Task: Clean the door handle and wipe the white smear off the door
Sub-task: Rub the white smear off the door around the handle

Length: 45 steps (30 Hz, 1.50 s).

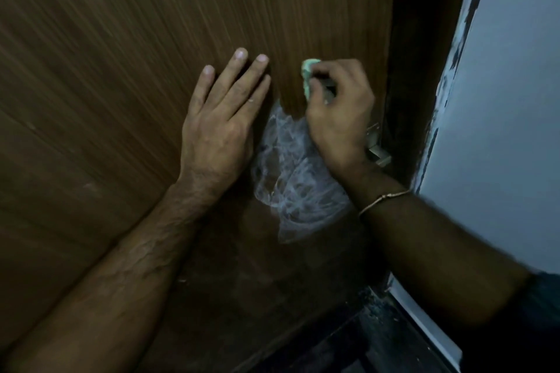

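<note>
A pale blue-grey wall [500, 100] with chipped paint is seen beside a dark door frame [424, 39], above a dimly lit dark floor [378, 342].

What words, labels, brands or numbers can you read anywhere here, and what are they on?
None. The door, sponge, metal latch, bracelet and wall bear no writing. The smear is only scribbled streaks, not letters.

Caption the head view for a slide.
Left hand flat on the door; right hand rubs a green cloth above the white smear.
</note>
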Tool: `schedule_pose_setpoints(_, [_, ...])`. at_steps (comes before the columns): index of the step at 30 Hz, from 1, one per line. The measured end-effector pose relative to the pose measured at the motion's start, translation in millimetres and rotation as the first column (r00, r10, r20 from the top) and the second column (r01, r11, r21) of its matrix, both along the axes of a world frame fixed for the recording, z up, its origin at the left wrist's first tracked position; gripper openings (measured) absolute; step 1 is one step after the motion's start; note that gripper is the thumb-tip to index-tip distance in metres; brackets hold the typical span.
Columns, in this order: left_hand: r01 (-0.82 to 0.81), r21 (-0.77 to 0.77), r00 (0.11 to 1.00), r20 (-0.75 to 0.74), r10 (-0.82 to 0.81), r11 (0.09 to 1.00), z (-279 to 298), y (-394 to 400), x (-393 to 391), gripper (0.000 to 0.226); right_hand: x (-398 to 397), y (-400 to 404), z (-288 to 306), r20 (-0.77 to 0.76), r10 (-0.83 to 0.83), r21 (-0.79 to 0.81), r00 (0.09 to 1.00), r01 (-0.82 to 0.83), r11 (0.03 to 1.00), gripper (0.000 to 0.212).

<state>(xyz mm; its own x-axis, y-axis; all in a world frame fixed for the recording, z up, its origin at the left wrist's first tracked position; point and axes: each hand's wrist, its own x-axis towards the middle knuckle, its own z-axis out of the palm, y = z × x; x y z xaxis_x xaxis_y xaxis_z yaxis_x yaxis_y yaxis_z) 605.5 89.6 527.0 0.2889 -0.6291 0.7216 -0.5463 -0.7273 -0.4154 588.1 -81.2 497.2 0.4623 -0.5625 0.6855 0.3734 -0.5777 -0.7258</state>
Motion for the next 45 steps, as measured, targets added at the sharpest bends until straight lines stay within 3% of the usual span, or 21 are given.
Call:
schedule_pose_setpoints(2, [0.005, -0.014, 1.0, 0.006, -0.005, 1.0, -2.1, 0.5, 0.0, 0.042, -4.7, 16.6, -10.3, 0.022, 0.092, -0.111, 0.996, -0.089, 0.99, 0.018])
schedule_pose_setpoints(4, [0.014, -0.015, 1.0, 0.006, -0.014, 1.0, -3.9, 3.4, 0.8, 0.043, -11.2, 16.5, -27.1, -0.014, 0.13, -0.119, 0.991, -0.131, 0.984, 0.019])
schedule_pose_setpoints(9, [0.025, -0.023, 1.0, 0.011, -0.025, 0.999, -5.7, 7.6, 0.5, 0.045, 7.0, -50.2, -19.9, -0.122, -0.041, 0.3, 0.992, 0.077, 0.951, 0.02])
schedule_pose_setpoints(10, [0.028, -0.023, 1.0, 0.014, -0.028, 0.999, -5.8, 7.2, 0.3, 0.044, 11.0, -56.0, -15.1, -0.098, -0.058, 0.31, 0.994, 0.085, 0.947, 0.02])
schedule_pose_setpoints(14, [0.025, -0.032, 1.0, 0.015, -0.025, 0.999, -6.3, 6.6, -0.4, 0.042, 4.6, -41.1, -32.8, -0.099, 0.018, 0.078, 0.995, -0.01, 0.997, 0.018])
schedule_pose_setpoints(18, [0.031, -0.019, 1.0, -0.007, -0.031, 0.999, -5.9, 7.9, -2.0, 0.042, 8.3, -64.5, -39.2, -0.214, -0.036, 0.361, 0.976, 0.113, 0.926, 0.02])
schedule_pose_setpoints(19, [0.034, -0.017, 0.999, -0.017, -0.034, 0.999, -5.8, 7.9, -1.8, 0.042, 10.4, -66.4, -35.1, -0.214, -0.057, 0.366, 0.975, 0.134, 0.921, 0.02])
schedule_pose_setpoints(24, [0.02, -0.026, 1.0, -0.001, -0.02, 0.999, -7.4, 8.0, 0.5, 0.04, -5.4, -25.1, -51.3, -0.135, 0.032, 0.044, 0.99, -0.027, 0.999, 0.019])
schedule_pose_setpoints(28, [0.026, -0.015, 1.0, 0.009, -0.026, 1.0, -8.7, 10.3, 4.3, 0.039, 2.4, -37.4, -40.4, -0.153, -0.027, 0.323, 0.988, 0.076, 0.944, 0.019])
schedule_pose_setpoints(30, [0.018, -0.015, 1.0, 0.012, -0.018, 1.0, -10.3, 10.1, 5.6, 0.042, 0.4, -21.3, -34.0, -0.102, -0.024, 0.175, 0.994, 0.042, 0.984, 0.018])
schedule_pose_setpoints(33, [-0.028, -0.013, 0.999, 0.044, 0.028, 1.0, -15.6, 13.4, 4.9, 0.043, -15.5, 11.1, -45.1, -0.069, 0.127, -0.114, 0.989, -0.134, 0.984, 0.018])
schedule_pose_setpoints(37, [-0.121, -0.022, 0.987, 0.099, 0.123, 0.992, -27.6, 21.9, 4.4, 0.047, -7.0, 8.5, -16.4, 0.022, 0.081, -0.04, 0.996, -0.08, 0.996, 0.016])
schedule_pose_setpoints(42, [-0.246, -0.079, 0.955, 0.149, 0.255, 0.966, -48.5, 29.9, -0.3, 0.052, -16.8, 25.2, -28.6, -0.008, 0.25, -0.353, 0.968, -0.236, 0.905, 0.017])
schedule_pose_setpoints(45, [-0.276, -0.081, 0.946, 0.152, 0.286, 0.958, -55.7, 35.1, -2.5, 0.054, -13.0, 14.0, -26.5, -0.001, 0.196, -0.197, 0.981, -0.192, 0.961, 0.015])
